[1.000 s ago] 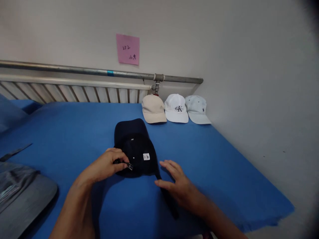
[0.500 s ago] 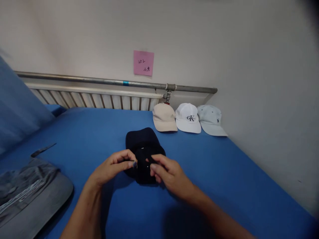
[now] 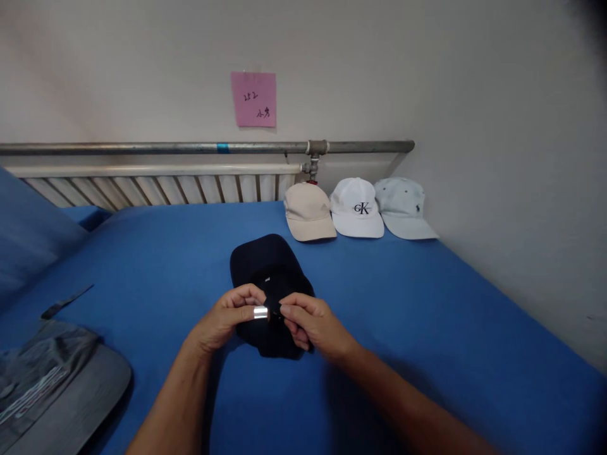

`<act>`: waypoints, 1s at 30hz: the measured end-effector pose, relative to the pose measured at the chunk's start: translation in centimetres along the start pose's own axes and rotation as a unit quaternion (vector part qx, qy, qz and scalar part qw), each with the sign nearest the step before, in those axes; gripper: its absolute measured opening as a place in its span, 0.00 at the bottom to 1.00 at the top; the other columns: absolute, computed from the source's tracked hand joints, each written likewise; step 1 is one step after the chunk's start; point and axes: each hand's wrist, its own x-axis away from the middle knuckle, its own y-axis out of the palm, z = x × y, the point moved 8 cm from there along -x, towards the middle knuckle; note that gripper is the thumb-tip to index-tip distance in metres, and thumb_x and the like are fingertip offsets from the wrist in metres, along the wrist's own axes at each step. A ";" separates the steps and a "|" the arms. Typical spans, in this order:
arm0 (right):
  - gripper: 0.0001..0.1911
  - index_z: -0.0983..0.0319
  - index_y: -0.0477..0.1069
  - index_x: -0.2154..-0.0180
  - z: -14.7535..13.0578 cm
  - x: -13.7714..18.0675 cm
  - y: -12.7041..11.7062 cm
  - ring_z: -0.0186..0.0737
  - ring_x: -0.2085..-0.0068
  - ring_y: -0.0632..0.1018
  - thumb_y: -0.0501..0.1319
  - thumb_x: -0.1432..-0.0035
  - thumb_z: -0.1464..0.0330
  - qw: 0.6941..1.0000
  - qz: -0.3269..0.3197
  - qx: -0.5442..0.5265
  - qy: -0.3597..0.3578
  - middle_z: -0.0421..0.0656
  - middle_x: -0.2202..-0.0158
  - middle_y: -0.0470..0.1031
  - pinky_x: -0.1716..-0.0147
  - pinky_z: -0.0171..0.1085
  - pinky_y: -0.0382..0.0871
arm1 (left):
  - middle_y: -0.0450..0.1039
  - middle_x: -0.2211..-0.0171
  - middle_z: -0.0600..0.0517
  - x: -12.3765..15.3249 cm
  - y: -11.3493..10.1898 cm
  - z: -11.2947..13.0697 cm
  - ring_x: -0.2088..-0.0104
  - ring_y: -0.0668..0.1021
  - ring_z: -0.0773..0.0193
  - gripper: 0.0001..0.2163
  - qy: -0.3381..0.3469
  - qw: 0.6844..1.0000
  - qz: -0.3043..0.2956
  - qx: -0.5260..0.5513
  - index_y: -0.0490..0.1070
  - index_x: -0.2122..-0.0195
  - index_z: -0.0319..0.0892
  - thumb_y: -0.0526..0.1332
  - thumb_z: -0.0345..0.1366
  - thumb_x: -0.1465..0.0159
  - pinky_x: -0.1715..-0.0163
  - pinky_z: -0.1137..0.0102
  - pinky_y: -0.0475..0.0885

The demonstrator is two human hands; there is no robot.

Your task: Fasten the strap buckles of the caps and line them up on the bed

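Dark cap (image 3: 275,273), brim (image 3: 262,256) farthest away

A broad, flat blue surface (image 3: 171,253) carries five caps. Along its far edge, right of the middle, stand three in a row, crowns up and brims toward the near side: a beige cap (image 3: 307,207), a white cap (image 3: 353,212) with dark letters, and a pale cap (image 3: 403,205) at the right end. Near the middle lies a dark cap (image 3: 263,256), hollow up, brim to the far side. At the near left, a grey cap (image 3: 80,385) lies partly out of view.
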 end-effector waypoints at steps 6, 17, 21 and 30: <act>0.08 0.63 0.71 0.68 0.9 -0.4 -0.5 0.21 0.86 0.56 0.63 0.48 0.64 0.999 0.003 -0.035 0.034 0.31 0.81 0.61 0.88 0.27 0.49 | 0.77 0.74 0.54 -0.6 0.2 -0.5 0.73 0.75 0.71 0.07 -0.011 0.999 0.001 0.033 0.74 0.70 0.40 0.70 0.34 0.48 0.69 0.76 0.66; 0.07 0.62 0.68 0.74 1.1 -0.1 -0.5 0.21 0.87 0.55 0.61 0.49 0.66 0.997 0.001 -0.044 0.059 0.30 0.83 0.60 0.89 0.27 0.48 | 0.75 0.75 0.54 -0.8 -0.2 -0.7 0.74 0.74 0.70 0.08 -0.022 0.999 0.037 0.010 0.76 0.72 0.39 0.71 0.36 0.50 0.71 0.75 0.66; 0.07 0.63 0.68 0.74 1.3 -0.2 -0.5 0.21 0.87 0.56 0.62 0.50 0.66 0.997 -0.001 -0.046 0.059 0.30 0.82 0.60 0.89 0.27 0.47 | 0.75 0.75 0.53 -0.8 0.0 -0.7 0.74 0.74 0.69 0.08 -0.029 0.999 0.033 -0.001 0.75 0.71 0.39 0.71 0.36 0.50 0.72 0.74 0.66; 0.06 0.62 0.67 0.75 1.4 -0.3 -0.7 0.21 0.87 0.56 0.61 0.50 0.67 0.997 0.003 -0.038 0.063 0.30 0.82 0.60 0.89 0.27 0.47 | 0.75 0.74 0.54 -0.8 0.2 -0.6 0.72 0.73 0.69 0.06 -0.033 0.999 0.022 -0.030 0.76 0.71 0.40 0.69 0.34 0.49 0.70 0.74 0.66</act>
